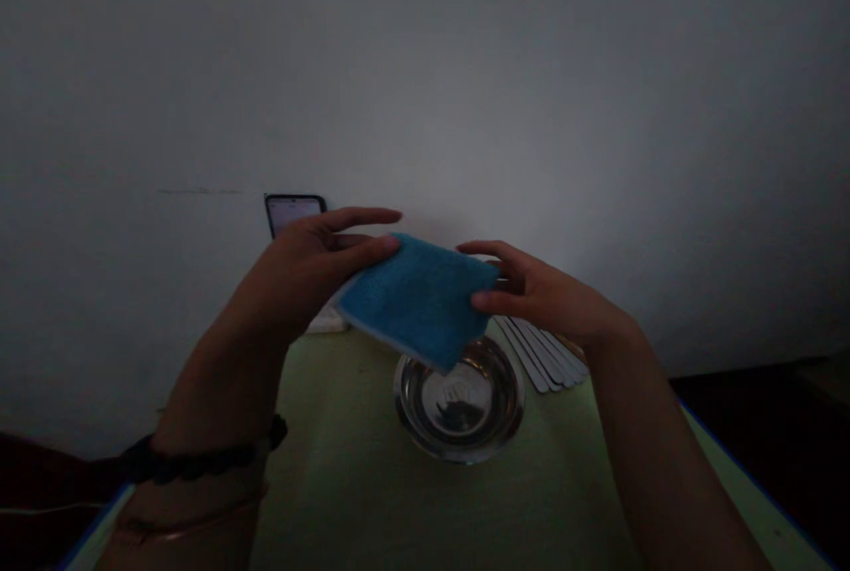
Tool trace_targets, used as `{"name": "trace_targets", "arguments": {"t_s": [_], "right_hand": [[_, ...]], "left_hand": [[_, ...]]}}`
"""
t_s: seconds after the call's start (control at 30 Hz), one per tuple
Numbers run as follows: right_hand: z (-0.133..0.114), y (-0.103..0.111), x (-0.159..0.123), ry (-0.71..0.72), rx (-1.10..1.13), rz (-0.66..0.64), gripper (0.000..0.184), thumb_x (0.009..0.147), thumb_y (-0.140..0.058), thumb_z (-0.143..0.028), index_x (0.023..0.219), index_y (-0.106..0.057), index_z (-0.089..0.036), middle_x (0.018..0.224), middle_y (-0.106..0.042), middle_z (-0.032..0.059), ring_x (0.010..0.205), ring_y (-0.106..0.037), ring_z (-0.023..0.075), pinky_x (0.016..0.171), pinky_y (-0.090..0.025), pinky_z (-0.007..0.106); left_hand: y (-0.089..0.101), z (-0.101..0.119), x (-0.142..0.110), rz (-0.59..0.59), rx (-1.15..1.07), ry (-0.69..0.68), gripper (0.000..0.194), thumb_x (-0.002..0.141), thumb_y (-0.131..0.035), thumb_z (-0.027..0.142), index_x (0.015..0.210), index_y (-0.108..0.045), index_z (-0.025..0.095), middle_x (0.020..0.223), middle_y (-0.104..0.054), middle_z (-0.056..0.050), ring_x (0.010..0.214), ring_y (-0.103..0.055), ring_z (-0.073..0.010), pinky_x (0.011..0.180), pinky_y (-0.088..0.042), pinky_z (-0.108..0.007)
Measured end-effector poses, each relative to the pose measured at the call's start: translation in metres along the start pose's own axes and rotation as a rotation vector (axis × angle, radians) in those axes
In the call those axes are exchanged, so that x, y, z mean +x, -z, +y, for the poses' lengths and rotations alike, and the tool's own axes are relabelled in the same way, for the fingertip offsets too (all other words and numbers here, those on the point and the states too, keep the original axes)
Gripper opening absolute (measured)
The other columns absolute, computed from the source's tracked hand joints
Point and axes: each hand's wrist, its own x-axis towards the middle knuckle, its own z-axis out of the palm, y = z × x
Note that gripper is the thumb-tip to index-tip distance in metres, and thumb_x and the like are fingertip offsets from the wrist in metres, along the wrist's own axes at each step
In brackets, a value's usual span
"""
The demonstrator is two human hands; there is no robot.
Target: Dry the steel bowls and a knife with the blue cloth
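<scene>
Blue cloth (421,305) held up between both hands, above the steel bowl (458,451).
Left hand (309,266) pinches the cloth's upper left corner, thumb on top, index finger extended clear; right hand (548,295) grips the right edge, thumb on the near face — fingers partly hidden behind. Cloth hangs tilted, covering part of the bowl's far rim in view. Bowl sits on the green desk (345,456); flat strips (541,358) fanned just right — phone (292,212) upright behind left hand.
</scene>
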Motion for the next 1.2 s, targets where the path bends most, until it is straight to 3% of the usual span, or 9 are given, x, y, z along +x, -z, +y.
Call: {"name": "trace_targets", "arguments": {"t_s": [0.13,0.23,0.33,0.5,0.67,0.8,0.93,1.07,1.2], "right_hand": [[0.002,-0.001,-0.002,0.029,0.05,-0.129,0.077,0.068,-0.064,-0.014,0.131,-0.025,-0.031,0.113,-0.052,0.0031,0.091,-0.057,0.0156,0.077,-0.049,0.032],[0.002,-0.001,0.002,0.107,-0.011,-0.037,0.058,0.075,-0.054,-0.013,0.128,-0.036,-0.03,0.107,-0.055,0.0012,0.084,-0.057,0.0131,0.073,-0.05,0.031],[0.002,-0.001,0.006,0.13,-0.075,0.112,0.037,0.082,-0.044,-0.016,0.117,-0.05,-0.028,0.099,-0.058,0.0005,0.076,-0.056,0.0122,0.068,-0.051,0.03],[0.0,-0.002,0.007,0.137,-0.076,0.289,0.032,0.082,-0.044,-0.02,0.112,-0.053,-0.029,0.095,-0.06,-0.0006,0.074,-0.055,0.0123,0.065,-0.048,0.028],[-0.001,-0.001,0.005,0.057,-0.115,0.261,0.034,0.084,-0.038,-0.023,0.114,-0.05,-0.032,0.083,-0.059,-0.0011,0.064,-0.053,0.012,0.058,-0.046,0.028],[0.001,0.001,0.006,0.026,-0.13,0.254,0.029,0.084,-0.038,-0.024,0.108,-0.053,-0.029,0.082,-0.059,-0.0005,0.063,-0.052,0.0121,0.057,-0.046,0.027],[0.005,0.002,0.007,0.024,-0.022,0.232,0.027,0.084,-0.04,-0.027,0.106,-0.056,-0.029,0.093,-0.061,-0.0009,0.076,-0.056,0.014,0.068,-0.048,0.03],[0.01,0.003,0.009,0.013,0.169,0.176,0.031,0.087,-0.036,-0.035,0.105,-0.059,-0.024,0.105,-0.062,0.002,0.096,-0.056,0.0176,0.085,-0.044,0.035],[0.007,0.004,0.007,-0.007,0.043,0.125,0.038,0.083,-0.043,-0.044,0.111,-0.054,-0.021,0.102,-0.061,0.0063,0.093,-0.057,0.0181,0.082,-0.046,0.035]], "left_hand": [[0.001,-0.003,0.001,0.032,-0.085,-0.003,0.036,0.066,-0.066,0.036,0.1,-0.065,0.025,0.066,-0.063,0.002,0.05,-0.052,-0.0071,0.047,-0.04,-0.017],[0.001,-0.006,0.003,0.027,-0.096,0.007,0.034,0.066,-0.066,0.035,0.098,-0.066,0.024,0.068,-0.064,0.002,0.052,-0.054,-0.008,0.048,-0.042,-0.017],[0.0,-0.007,0.004,-0.083,-0.112,0.029,0.04,0.067,-0.066,0.031,0.106,-0.062,0.023,0.076,-0.067,0.0,0.061,-0.059,-0.0108,0.053,-0.046,-0.018],[0.0,-0.006,0.002,-0.267,-0.1,0.034,0.044,0.067,-0.067,0.028,0.11,-0.058,0.022,0.076,-0.069,0.0,0.064,-0.062,-0.0123,0.057,-0.051,-0.021],[0.001,-0.007,0.003,-0.308,0.043,0.074,0.039,0.068,-0.066,0.035,0.102,-0.058,0.019,0.082,-0.07,-0.004,0.067,-0.065,-0.0164,0.063,-0.054,-0.029],[0.001,-0.009,0.005,-0.326,0.213,0.032,0.038,0.072,-0.059,0.045,0.099,-0.058,0.018,0.081,-0.069,-0.005,0.063,-0.064,-0.0161,0.055,-0.051,-0.026],[-0.002,-0.006,0.004,-0.316,0.429,-0.045,0.036,0.075,-0.051,0.051,0.089,-0.059,0.019,0.069,-0.062,-0.001,0.055,-0.057,-0.0127,0.047,-0.042,-0.022],[-0.005,-0.002,0.003,-0.253,0.569,-0.124,0.035,0.074,-0.051,0.05,0.082,-0.059,0.017,0.072,-0.059,-0.001,0.063,-0.055,-0.0137,0.054,-0.04,-0.023],[-0.007,-0.004,0.003,-0.25,0.578,-0.154,0.033,0.074,-0.051,0.048,0.084,-0.058,0.017,0.078,-0.059,-0.002,0.071,-0.055,-0.0149,0.061,-0.041,-0.024]]}}
